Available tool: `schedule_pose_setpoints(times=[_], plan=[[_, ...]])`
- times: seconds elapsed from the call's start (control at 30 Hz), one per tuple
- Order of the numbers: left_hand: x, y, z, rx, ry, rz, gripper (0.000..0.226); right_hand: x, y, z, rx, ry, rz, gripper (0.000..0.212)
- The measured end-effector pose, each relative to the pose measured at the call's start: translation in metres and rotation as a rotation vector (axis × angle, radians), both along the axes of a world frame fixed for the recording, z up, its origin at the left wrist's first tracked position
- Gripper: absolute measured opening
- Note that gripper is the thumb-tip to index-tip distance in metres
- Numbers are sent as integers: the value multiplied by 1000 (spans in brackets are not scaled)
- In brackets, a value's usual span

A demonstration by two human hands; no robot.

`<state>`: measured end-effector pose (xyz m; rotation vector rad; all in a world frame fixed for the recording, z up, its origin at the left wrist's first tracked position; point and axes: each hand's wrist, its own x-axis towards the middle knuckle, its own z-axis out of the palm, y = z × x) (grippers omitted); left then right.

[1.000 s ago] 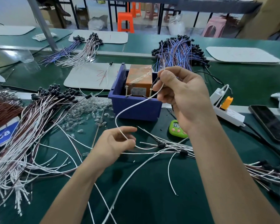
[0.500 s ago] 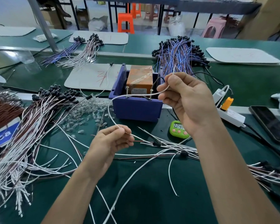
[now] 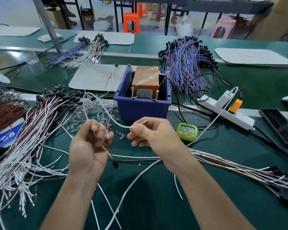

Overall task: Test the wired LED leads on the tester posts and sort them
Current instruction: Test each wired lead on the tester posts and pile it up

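Fingers [image 3: 140, 126] pinch white lead [image 3: 123, 126], label [image 3: 6, 136] — "arca"

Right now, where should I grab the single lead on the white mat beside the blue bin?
Pinch the lead mid-wire, probably reaching from the left over the mat: its wires lie flat there, the black cap points away, and the blue bin crowds its right.

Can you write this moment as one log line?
left hand: grips white lead | right hand: pinches its bare end | tester posts: untouched

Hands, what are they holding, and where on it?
One white lead: right hand pinches near its bare tip, left hand grips near the black LED end.
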<state>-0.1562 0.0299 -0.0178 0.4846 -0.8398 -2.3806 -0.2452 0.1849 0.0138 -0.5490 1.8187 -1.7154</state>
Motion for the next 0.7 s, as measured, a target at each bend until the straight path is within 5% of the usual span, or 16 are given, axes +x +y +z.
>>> schedule_pose_setpoints(times=[0.13,0.33,0.47,0.7], plan=[[24,-24,1,-13,51,175,24,-1,14,-18,252,228,-68,11],[39,-55,2,18,114,320,22,5,39,-33,916,743,201,17],[32,-57,0,113,143,361,21,12,38,-41,890,907,184,16],[30,-52,-13,256,149,417,23,-4,89,-26,851,865,-205,16]])
